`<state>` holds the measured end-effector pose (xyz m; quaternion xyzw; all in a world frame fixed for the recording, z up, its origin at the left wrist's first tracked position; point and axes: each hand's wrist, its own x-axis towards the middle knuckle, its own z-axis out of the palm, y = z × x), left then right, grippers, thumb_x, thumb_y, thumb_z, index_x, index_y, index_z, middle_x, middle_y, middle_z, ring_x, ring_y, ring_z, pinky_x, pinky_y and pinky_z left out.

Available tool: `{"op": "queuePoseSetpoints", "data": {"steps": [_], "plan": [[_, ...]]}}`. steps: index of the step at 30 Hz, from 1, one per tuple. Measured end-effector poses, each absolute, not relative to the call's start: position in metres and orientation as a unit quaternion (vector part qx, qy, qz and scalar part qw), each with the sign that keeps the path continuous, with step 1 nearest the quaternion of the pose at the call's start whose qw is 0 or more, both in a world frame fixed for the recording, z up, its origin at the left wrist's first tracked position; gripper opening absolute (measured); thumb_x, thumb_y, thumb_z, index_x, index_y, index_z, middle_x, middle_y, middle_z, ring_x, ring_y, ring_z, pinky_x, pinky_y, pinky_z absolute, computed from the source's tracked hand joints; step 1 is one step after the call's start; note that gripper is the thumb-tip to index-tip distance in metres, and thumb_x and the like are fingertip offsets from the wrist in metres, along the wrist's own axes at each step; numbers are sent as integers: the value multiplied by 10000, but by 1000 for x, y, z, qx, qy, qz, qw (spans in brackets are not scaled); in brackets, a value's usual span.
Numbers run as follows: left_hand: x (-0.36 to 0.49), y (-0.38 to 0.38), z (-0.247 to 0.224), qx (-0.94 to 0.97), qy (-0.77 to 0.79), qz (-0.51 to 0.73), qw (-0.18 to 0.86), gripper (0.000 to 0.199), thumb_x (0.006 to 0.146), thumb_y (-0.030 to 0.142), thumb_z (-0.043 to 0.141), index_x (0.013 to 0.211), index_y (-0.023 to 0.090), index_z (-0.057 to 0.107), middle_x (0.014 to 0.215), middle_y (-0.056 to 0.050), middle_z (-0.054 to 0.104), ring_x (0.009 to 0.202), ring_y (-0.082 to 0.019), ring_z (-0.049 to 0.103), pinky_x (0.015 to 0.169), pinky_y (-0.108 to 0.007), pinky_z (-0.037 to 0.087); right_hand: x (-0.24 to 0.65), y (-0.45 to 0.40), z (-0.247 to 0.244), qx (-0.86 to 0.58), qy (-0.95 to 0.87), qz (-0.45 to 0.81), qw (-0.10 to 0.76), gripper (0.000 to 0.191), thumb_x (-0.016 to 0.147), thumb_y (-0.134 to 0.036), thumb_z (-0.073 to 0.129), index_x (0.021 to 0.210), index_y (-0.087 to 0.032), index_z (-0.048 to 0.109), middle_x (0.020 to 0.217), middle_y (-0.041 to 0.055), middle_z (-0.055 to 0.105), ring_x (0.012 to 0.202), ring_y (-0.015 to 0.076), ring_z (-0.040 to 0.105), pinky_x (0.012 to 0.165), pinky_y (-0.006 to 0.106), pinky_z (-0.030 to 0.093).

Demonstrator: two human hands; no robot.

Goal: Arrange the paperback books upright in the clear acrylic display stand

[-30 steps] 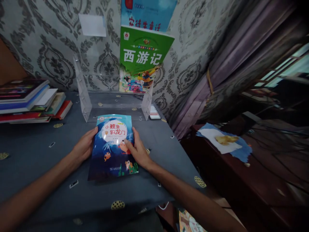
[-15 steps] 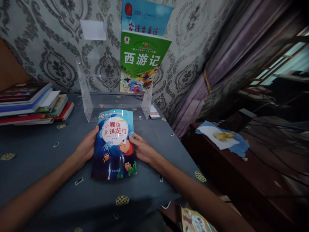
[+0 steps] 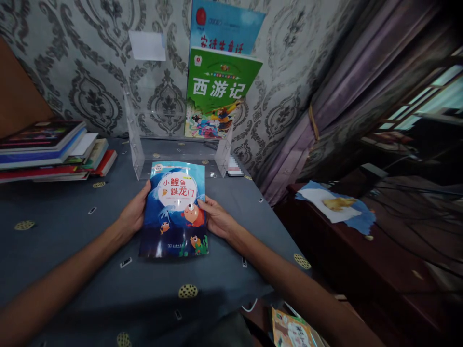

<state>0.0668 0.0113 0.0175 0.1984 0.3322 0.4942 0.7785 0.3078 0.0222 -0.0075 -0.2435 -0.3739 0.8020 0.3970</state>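
A blue children's book with orange fish on its glossy cover is held face up between both hands. My left hand grips its left edge, fingers tucked behind it. At the right edge my right hand is closed on the book, thumb on the cover. Just beyond the book stands a clear acrylic rack. Toward its right side a green book leans upright, with a light-blue book above and behind it.
Stacked books lie on the left of the cloth-covered table. A pixelated object lies by the rack's right foot. A brown surface on the right holds a blue cloth and cables. Below the table edge another book shows. A purple curtain hangs behind.
The blue book has tilted slightly, its lower edge now higher in view. Both hands keep their hold. The whole scene has shifted a little to the right in the picture.
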Motion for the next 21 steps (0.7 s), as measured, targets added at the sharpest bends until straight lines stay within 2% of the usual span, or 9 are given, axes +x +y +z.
{"op": "queuePoseSetpoints", "data": {"steps": [2,6,9,14,21], "plan": [[64,12,16,210,326,491,780,575,1028,493,515,1508,178,505,1160,-140,789,1094,-338,753,921,-454,645,308,22,-7,-248,-372,801,398,350,792,-353,880,1029,-205,669,1021,44,812,1018,205,773,935,348,630],[66,10,19,223,364,504,751,559,1016,512,538,1470,185,549,1134,-143,791,1105,-349,746,877,-451,658,308,21,-6,-260,-366,799,401,418,757,-368,902,1073,-199,688,1021,47,815,942,203,785,917,359,638],[71,8,25,220,404,523,717,515,1024,498,521,1441,202,578,1148,-140,786,1120,-351,739,876,-468,662,308,21,-5,-266,-362,796,406,410,729,-377,918,1029,-204,698,1006,46,817,935,212,786,895,360,643],[73,8,27,220,419,539,697,479,1020,463,531,1427,220,594,1172,-128,782,1124,-348,736,892,-477,657,307,22,-5,-276,-361,794,403,363,789,-376,878,1061,-211,704,1013,48,817,952,215,784,900,372,638],[73,12,24,198,443,529,696,447,1027,439,520,1398,212,620,1130,-120,795,1089,-334,752,865,-457,663,309,27,-7,-298,-338,789,417,327,811,-420,860,1009,-196,728,994,40,817,876,186,775,830,321,631]]}}
